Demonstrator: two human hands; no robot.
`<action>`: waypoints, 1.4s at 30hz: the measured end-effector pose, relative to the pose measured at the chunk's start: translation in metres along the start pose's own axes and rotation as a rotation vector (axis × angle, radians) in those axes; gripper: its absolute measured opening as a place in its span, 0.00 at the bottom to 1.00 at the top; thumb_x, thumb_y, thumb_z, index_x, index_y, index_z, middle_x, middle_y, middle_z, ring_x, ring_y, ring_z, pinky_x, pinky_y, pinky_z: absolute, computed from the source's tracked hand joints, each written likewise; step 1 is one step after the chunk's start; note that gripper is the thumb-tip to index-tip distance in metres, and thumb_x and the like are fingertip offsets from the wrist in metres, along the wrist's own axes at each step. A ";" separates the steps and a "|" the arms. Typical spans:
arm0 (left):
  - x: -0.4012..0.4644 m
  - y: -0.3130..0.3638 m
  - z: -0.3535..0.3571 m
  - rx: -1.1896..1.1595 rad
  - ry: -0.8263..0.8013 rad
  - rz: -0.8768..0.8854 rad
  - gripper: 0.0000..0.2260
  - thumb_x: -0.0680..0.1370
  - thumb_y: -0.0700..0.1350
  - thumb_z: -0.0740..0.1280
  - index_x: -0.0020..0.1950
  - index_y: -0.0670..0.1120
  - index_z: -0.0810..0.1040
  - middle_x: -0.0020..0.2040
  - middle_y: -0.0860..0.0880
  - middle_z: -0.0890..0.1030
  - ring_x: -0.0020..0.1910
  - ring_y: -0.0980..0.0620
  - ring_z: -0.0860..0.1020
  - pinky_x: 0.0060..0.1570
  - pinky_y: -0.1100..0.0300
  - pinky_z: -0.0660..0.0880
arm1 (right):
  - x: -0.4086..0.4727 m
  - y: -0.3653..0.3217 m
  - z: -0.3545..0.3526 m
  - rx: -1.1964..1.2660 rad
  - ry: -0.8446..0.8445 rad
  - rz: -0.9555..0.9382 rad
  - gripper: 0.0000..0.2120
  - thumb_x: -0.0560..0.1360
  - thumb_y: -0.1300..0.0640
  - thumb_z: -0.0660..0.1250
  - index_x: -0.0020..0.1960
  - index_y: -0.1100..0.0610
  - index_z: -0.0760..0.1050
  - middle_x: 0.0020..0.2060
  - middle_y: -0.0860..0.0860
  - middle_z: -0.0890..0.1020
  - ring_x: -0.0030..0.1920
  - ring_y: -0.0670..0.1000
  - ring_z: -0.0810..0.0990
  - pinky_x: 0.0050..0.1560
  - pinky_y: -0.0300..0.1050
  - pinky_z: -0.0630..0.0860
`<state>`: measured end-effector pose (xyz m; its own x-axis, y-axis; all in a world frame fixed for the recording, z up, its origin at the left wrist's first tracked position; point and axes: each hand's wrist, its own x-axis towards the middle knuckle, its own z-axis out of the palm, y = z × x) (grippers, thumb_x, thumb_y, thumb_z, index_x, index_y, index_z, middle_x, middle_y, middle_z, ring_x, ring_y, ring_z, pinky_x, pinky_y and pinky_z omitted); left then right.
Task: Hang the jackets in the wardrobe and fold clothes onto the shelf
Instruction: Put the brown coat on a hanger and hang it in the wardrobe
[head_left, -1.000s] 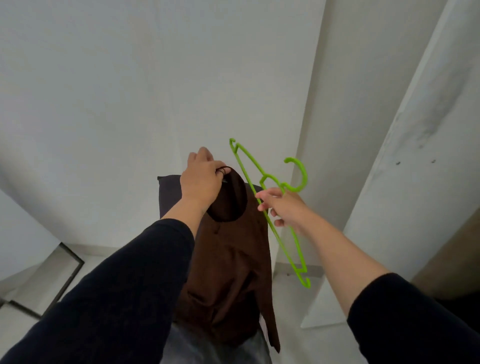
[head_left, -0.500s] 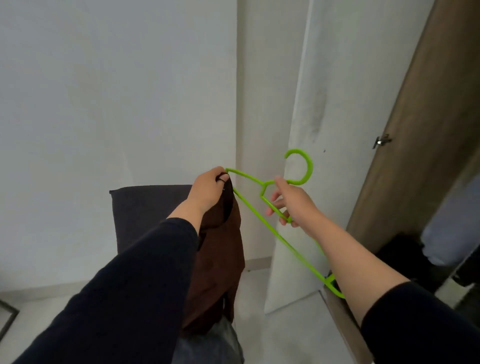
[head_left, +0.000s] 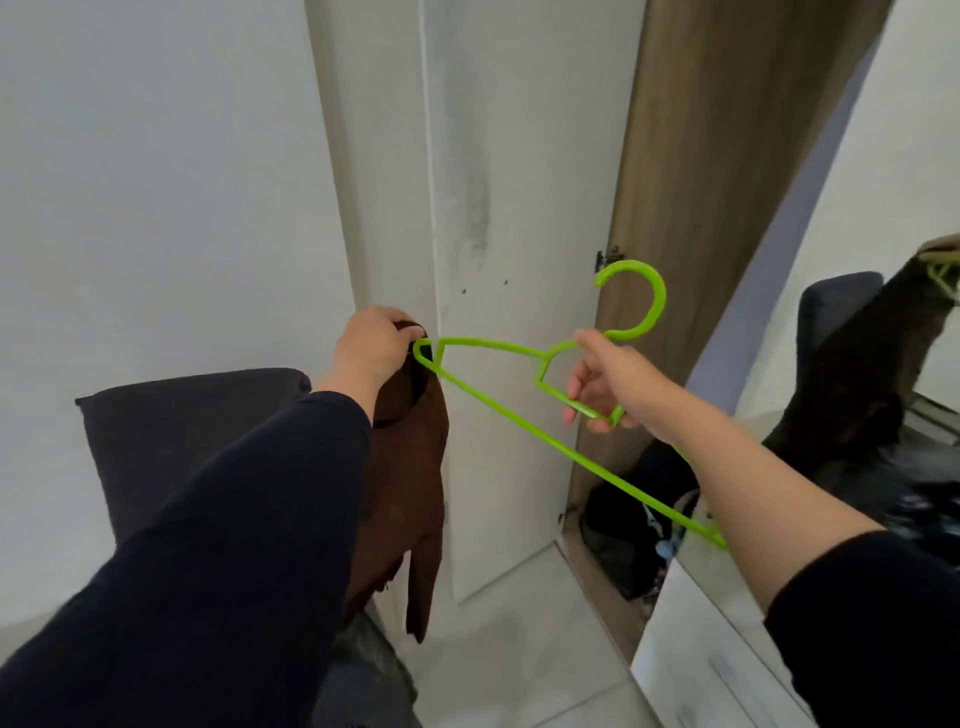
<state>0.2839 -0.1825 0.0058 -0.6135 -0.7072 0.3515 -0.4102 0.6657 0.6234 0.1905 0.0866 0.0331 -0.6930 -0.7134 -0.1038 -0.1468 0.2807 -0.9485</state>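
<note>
A brown jacket (head_left: 410, 467) hangs down from my left hand (head_left: 371, 348), which grips it at the collar in front of the white wardrobe door (head_left: 498, 260). My right hand (head_left: 613, 384) holds a bright green plastic hanger (head_left: 519, 415) by its neck, hook pointing up. The hanger's left tip sits inside the jacket's collar opening beside my left fingers. Its right end is hidden behind my right forearm.
The open wardrobe's wooden side panel (head_left: 691, 182) stands to the right, with dark clothes (head_left: 639, 519) piled at its bottom. A mirror (head_left: 857, 364) at far right reflects the scene. A dark chair back (head_left: 182, 431) stands against the wall at left. White drawers (head_left: 701, 670) sit at lower right.
My view has swung right, bringing the wardrobe and mirror into sight. The hanger has turned flatter, and its left tip has gone into the jacket's collar.
</note>
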 end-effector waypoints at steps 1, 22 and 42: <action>-0.003 0.013 0.006 -0.019 -0.009 0.022 0.08 0.77 0.48 0.67 0.50 0.47 0.83 0.49 0.48 0.82 0.50 0.48 0.78 0.51 0.56 0.74 | -0.005 0.002 -0.008 -0.015 -0.001 0.002 0.24 0.80 0.46 0.50 0.34 0.61 0.68 0.34 0.65 0.78 0.14 0.47 0.67 0.17 0.28 0.58; -0.047 0.138 0.068 0.130 -0.015 0.209 0.09 0.77 0.54 0.66 0.50 0.53 0.83 0.49 0.54 0.83 0.48 0.51 0.79 0.43 0.60 0.73 | -0.032 0.021 -0.122 -0.345 -0.088 0.071 0.25 0.76 0.39 0.49 0.32 0.57 0.66 0.33 0.57 0.82 0.22 0.51 0.67 0.28 0.41 0.55; -0.059 0.201 0.084 0.042 -0.265 0.627 0.07 0.68 0.46 0.76 0.42 0.47 0.81 0.32 0.52 0.69 0.33 0.54 0.68 0.37 0.58 0.68 | -0.029 0.042 -0.126 -0.209 0.036 0.045 0.19 0.79 0.43 0.51 0.57 0.57 0.67 0.36 0.63 0.82 0.22 0.54 0.68 0.19 0.30 0.63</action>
<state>0.1809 0.0135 0.0517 -0.8859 -0.1063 0.4515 0.0541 0.9430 0.3282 0.1154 0.1995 0.0342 -0.7266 -0.6745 -0.1306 -0.2558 0.4420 -0.8598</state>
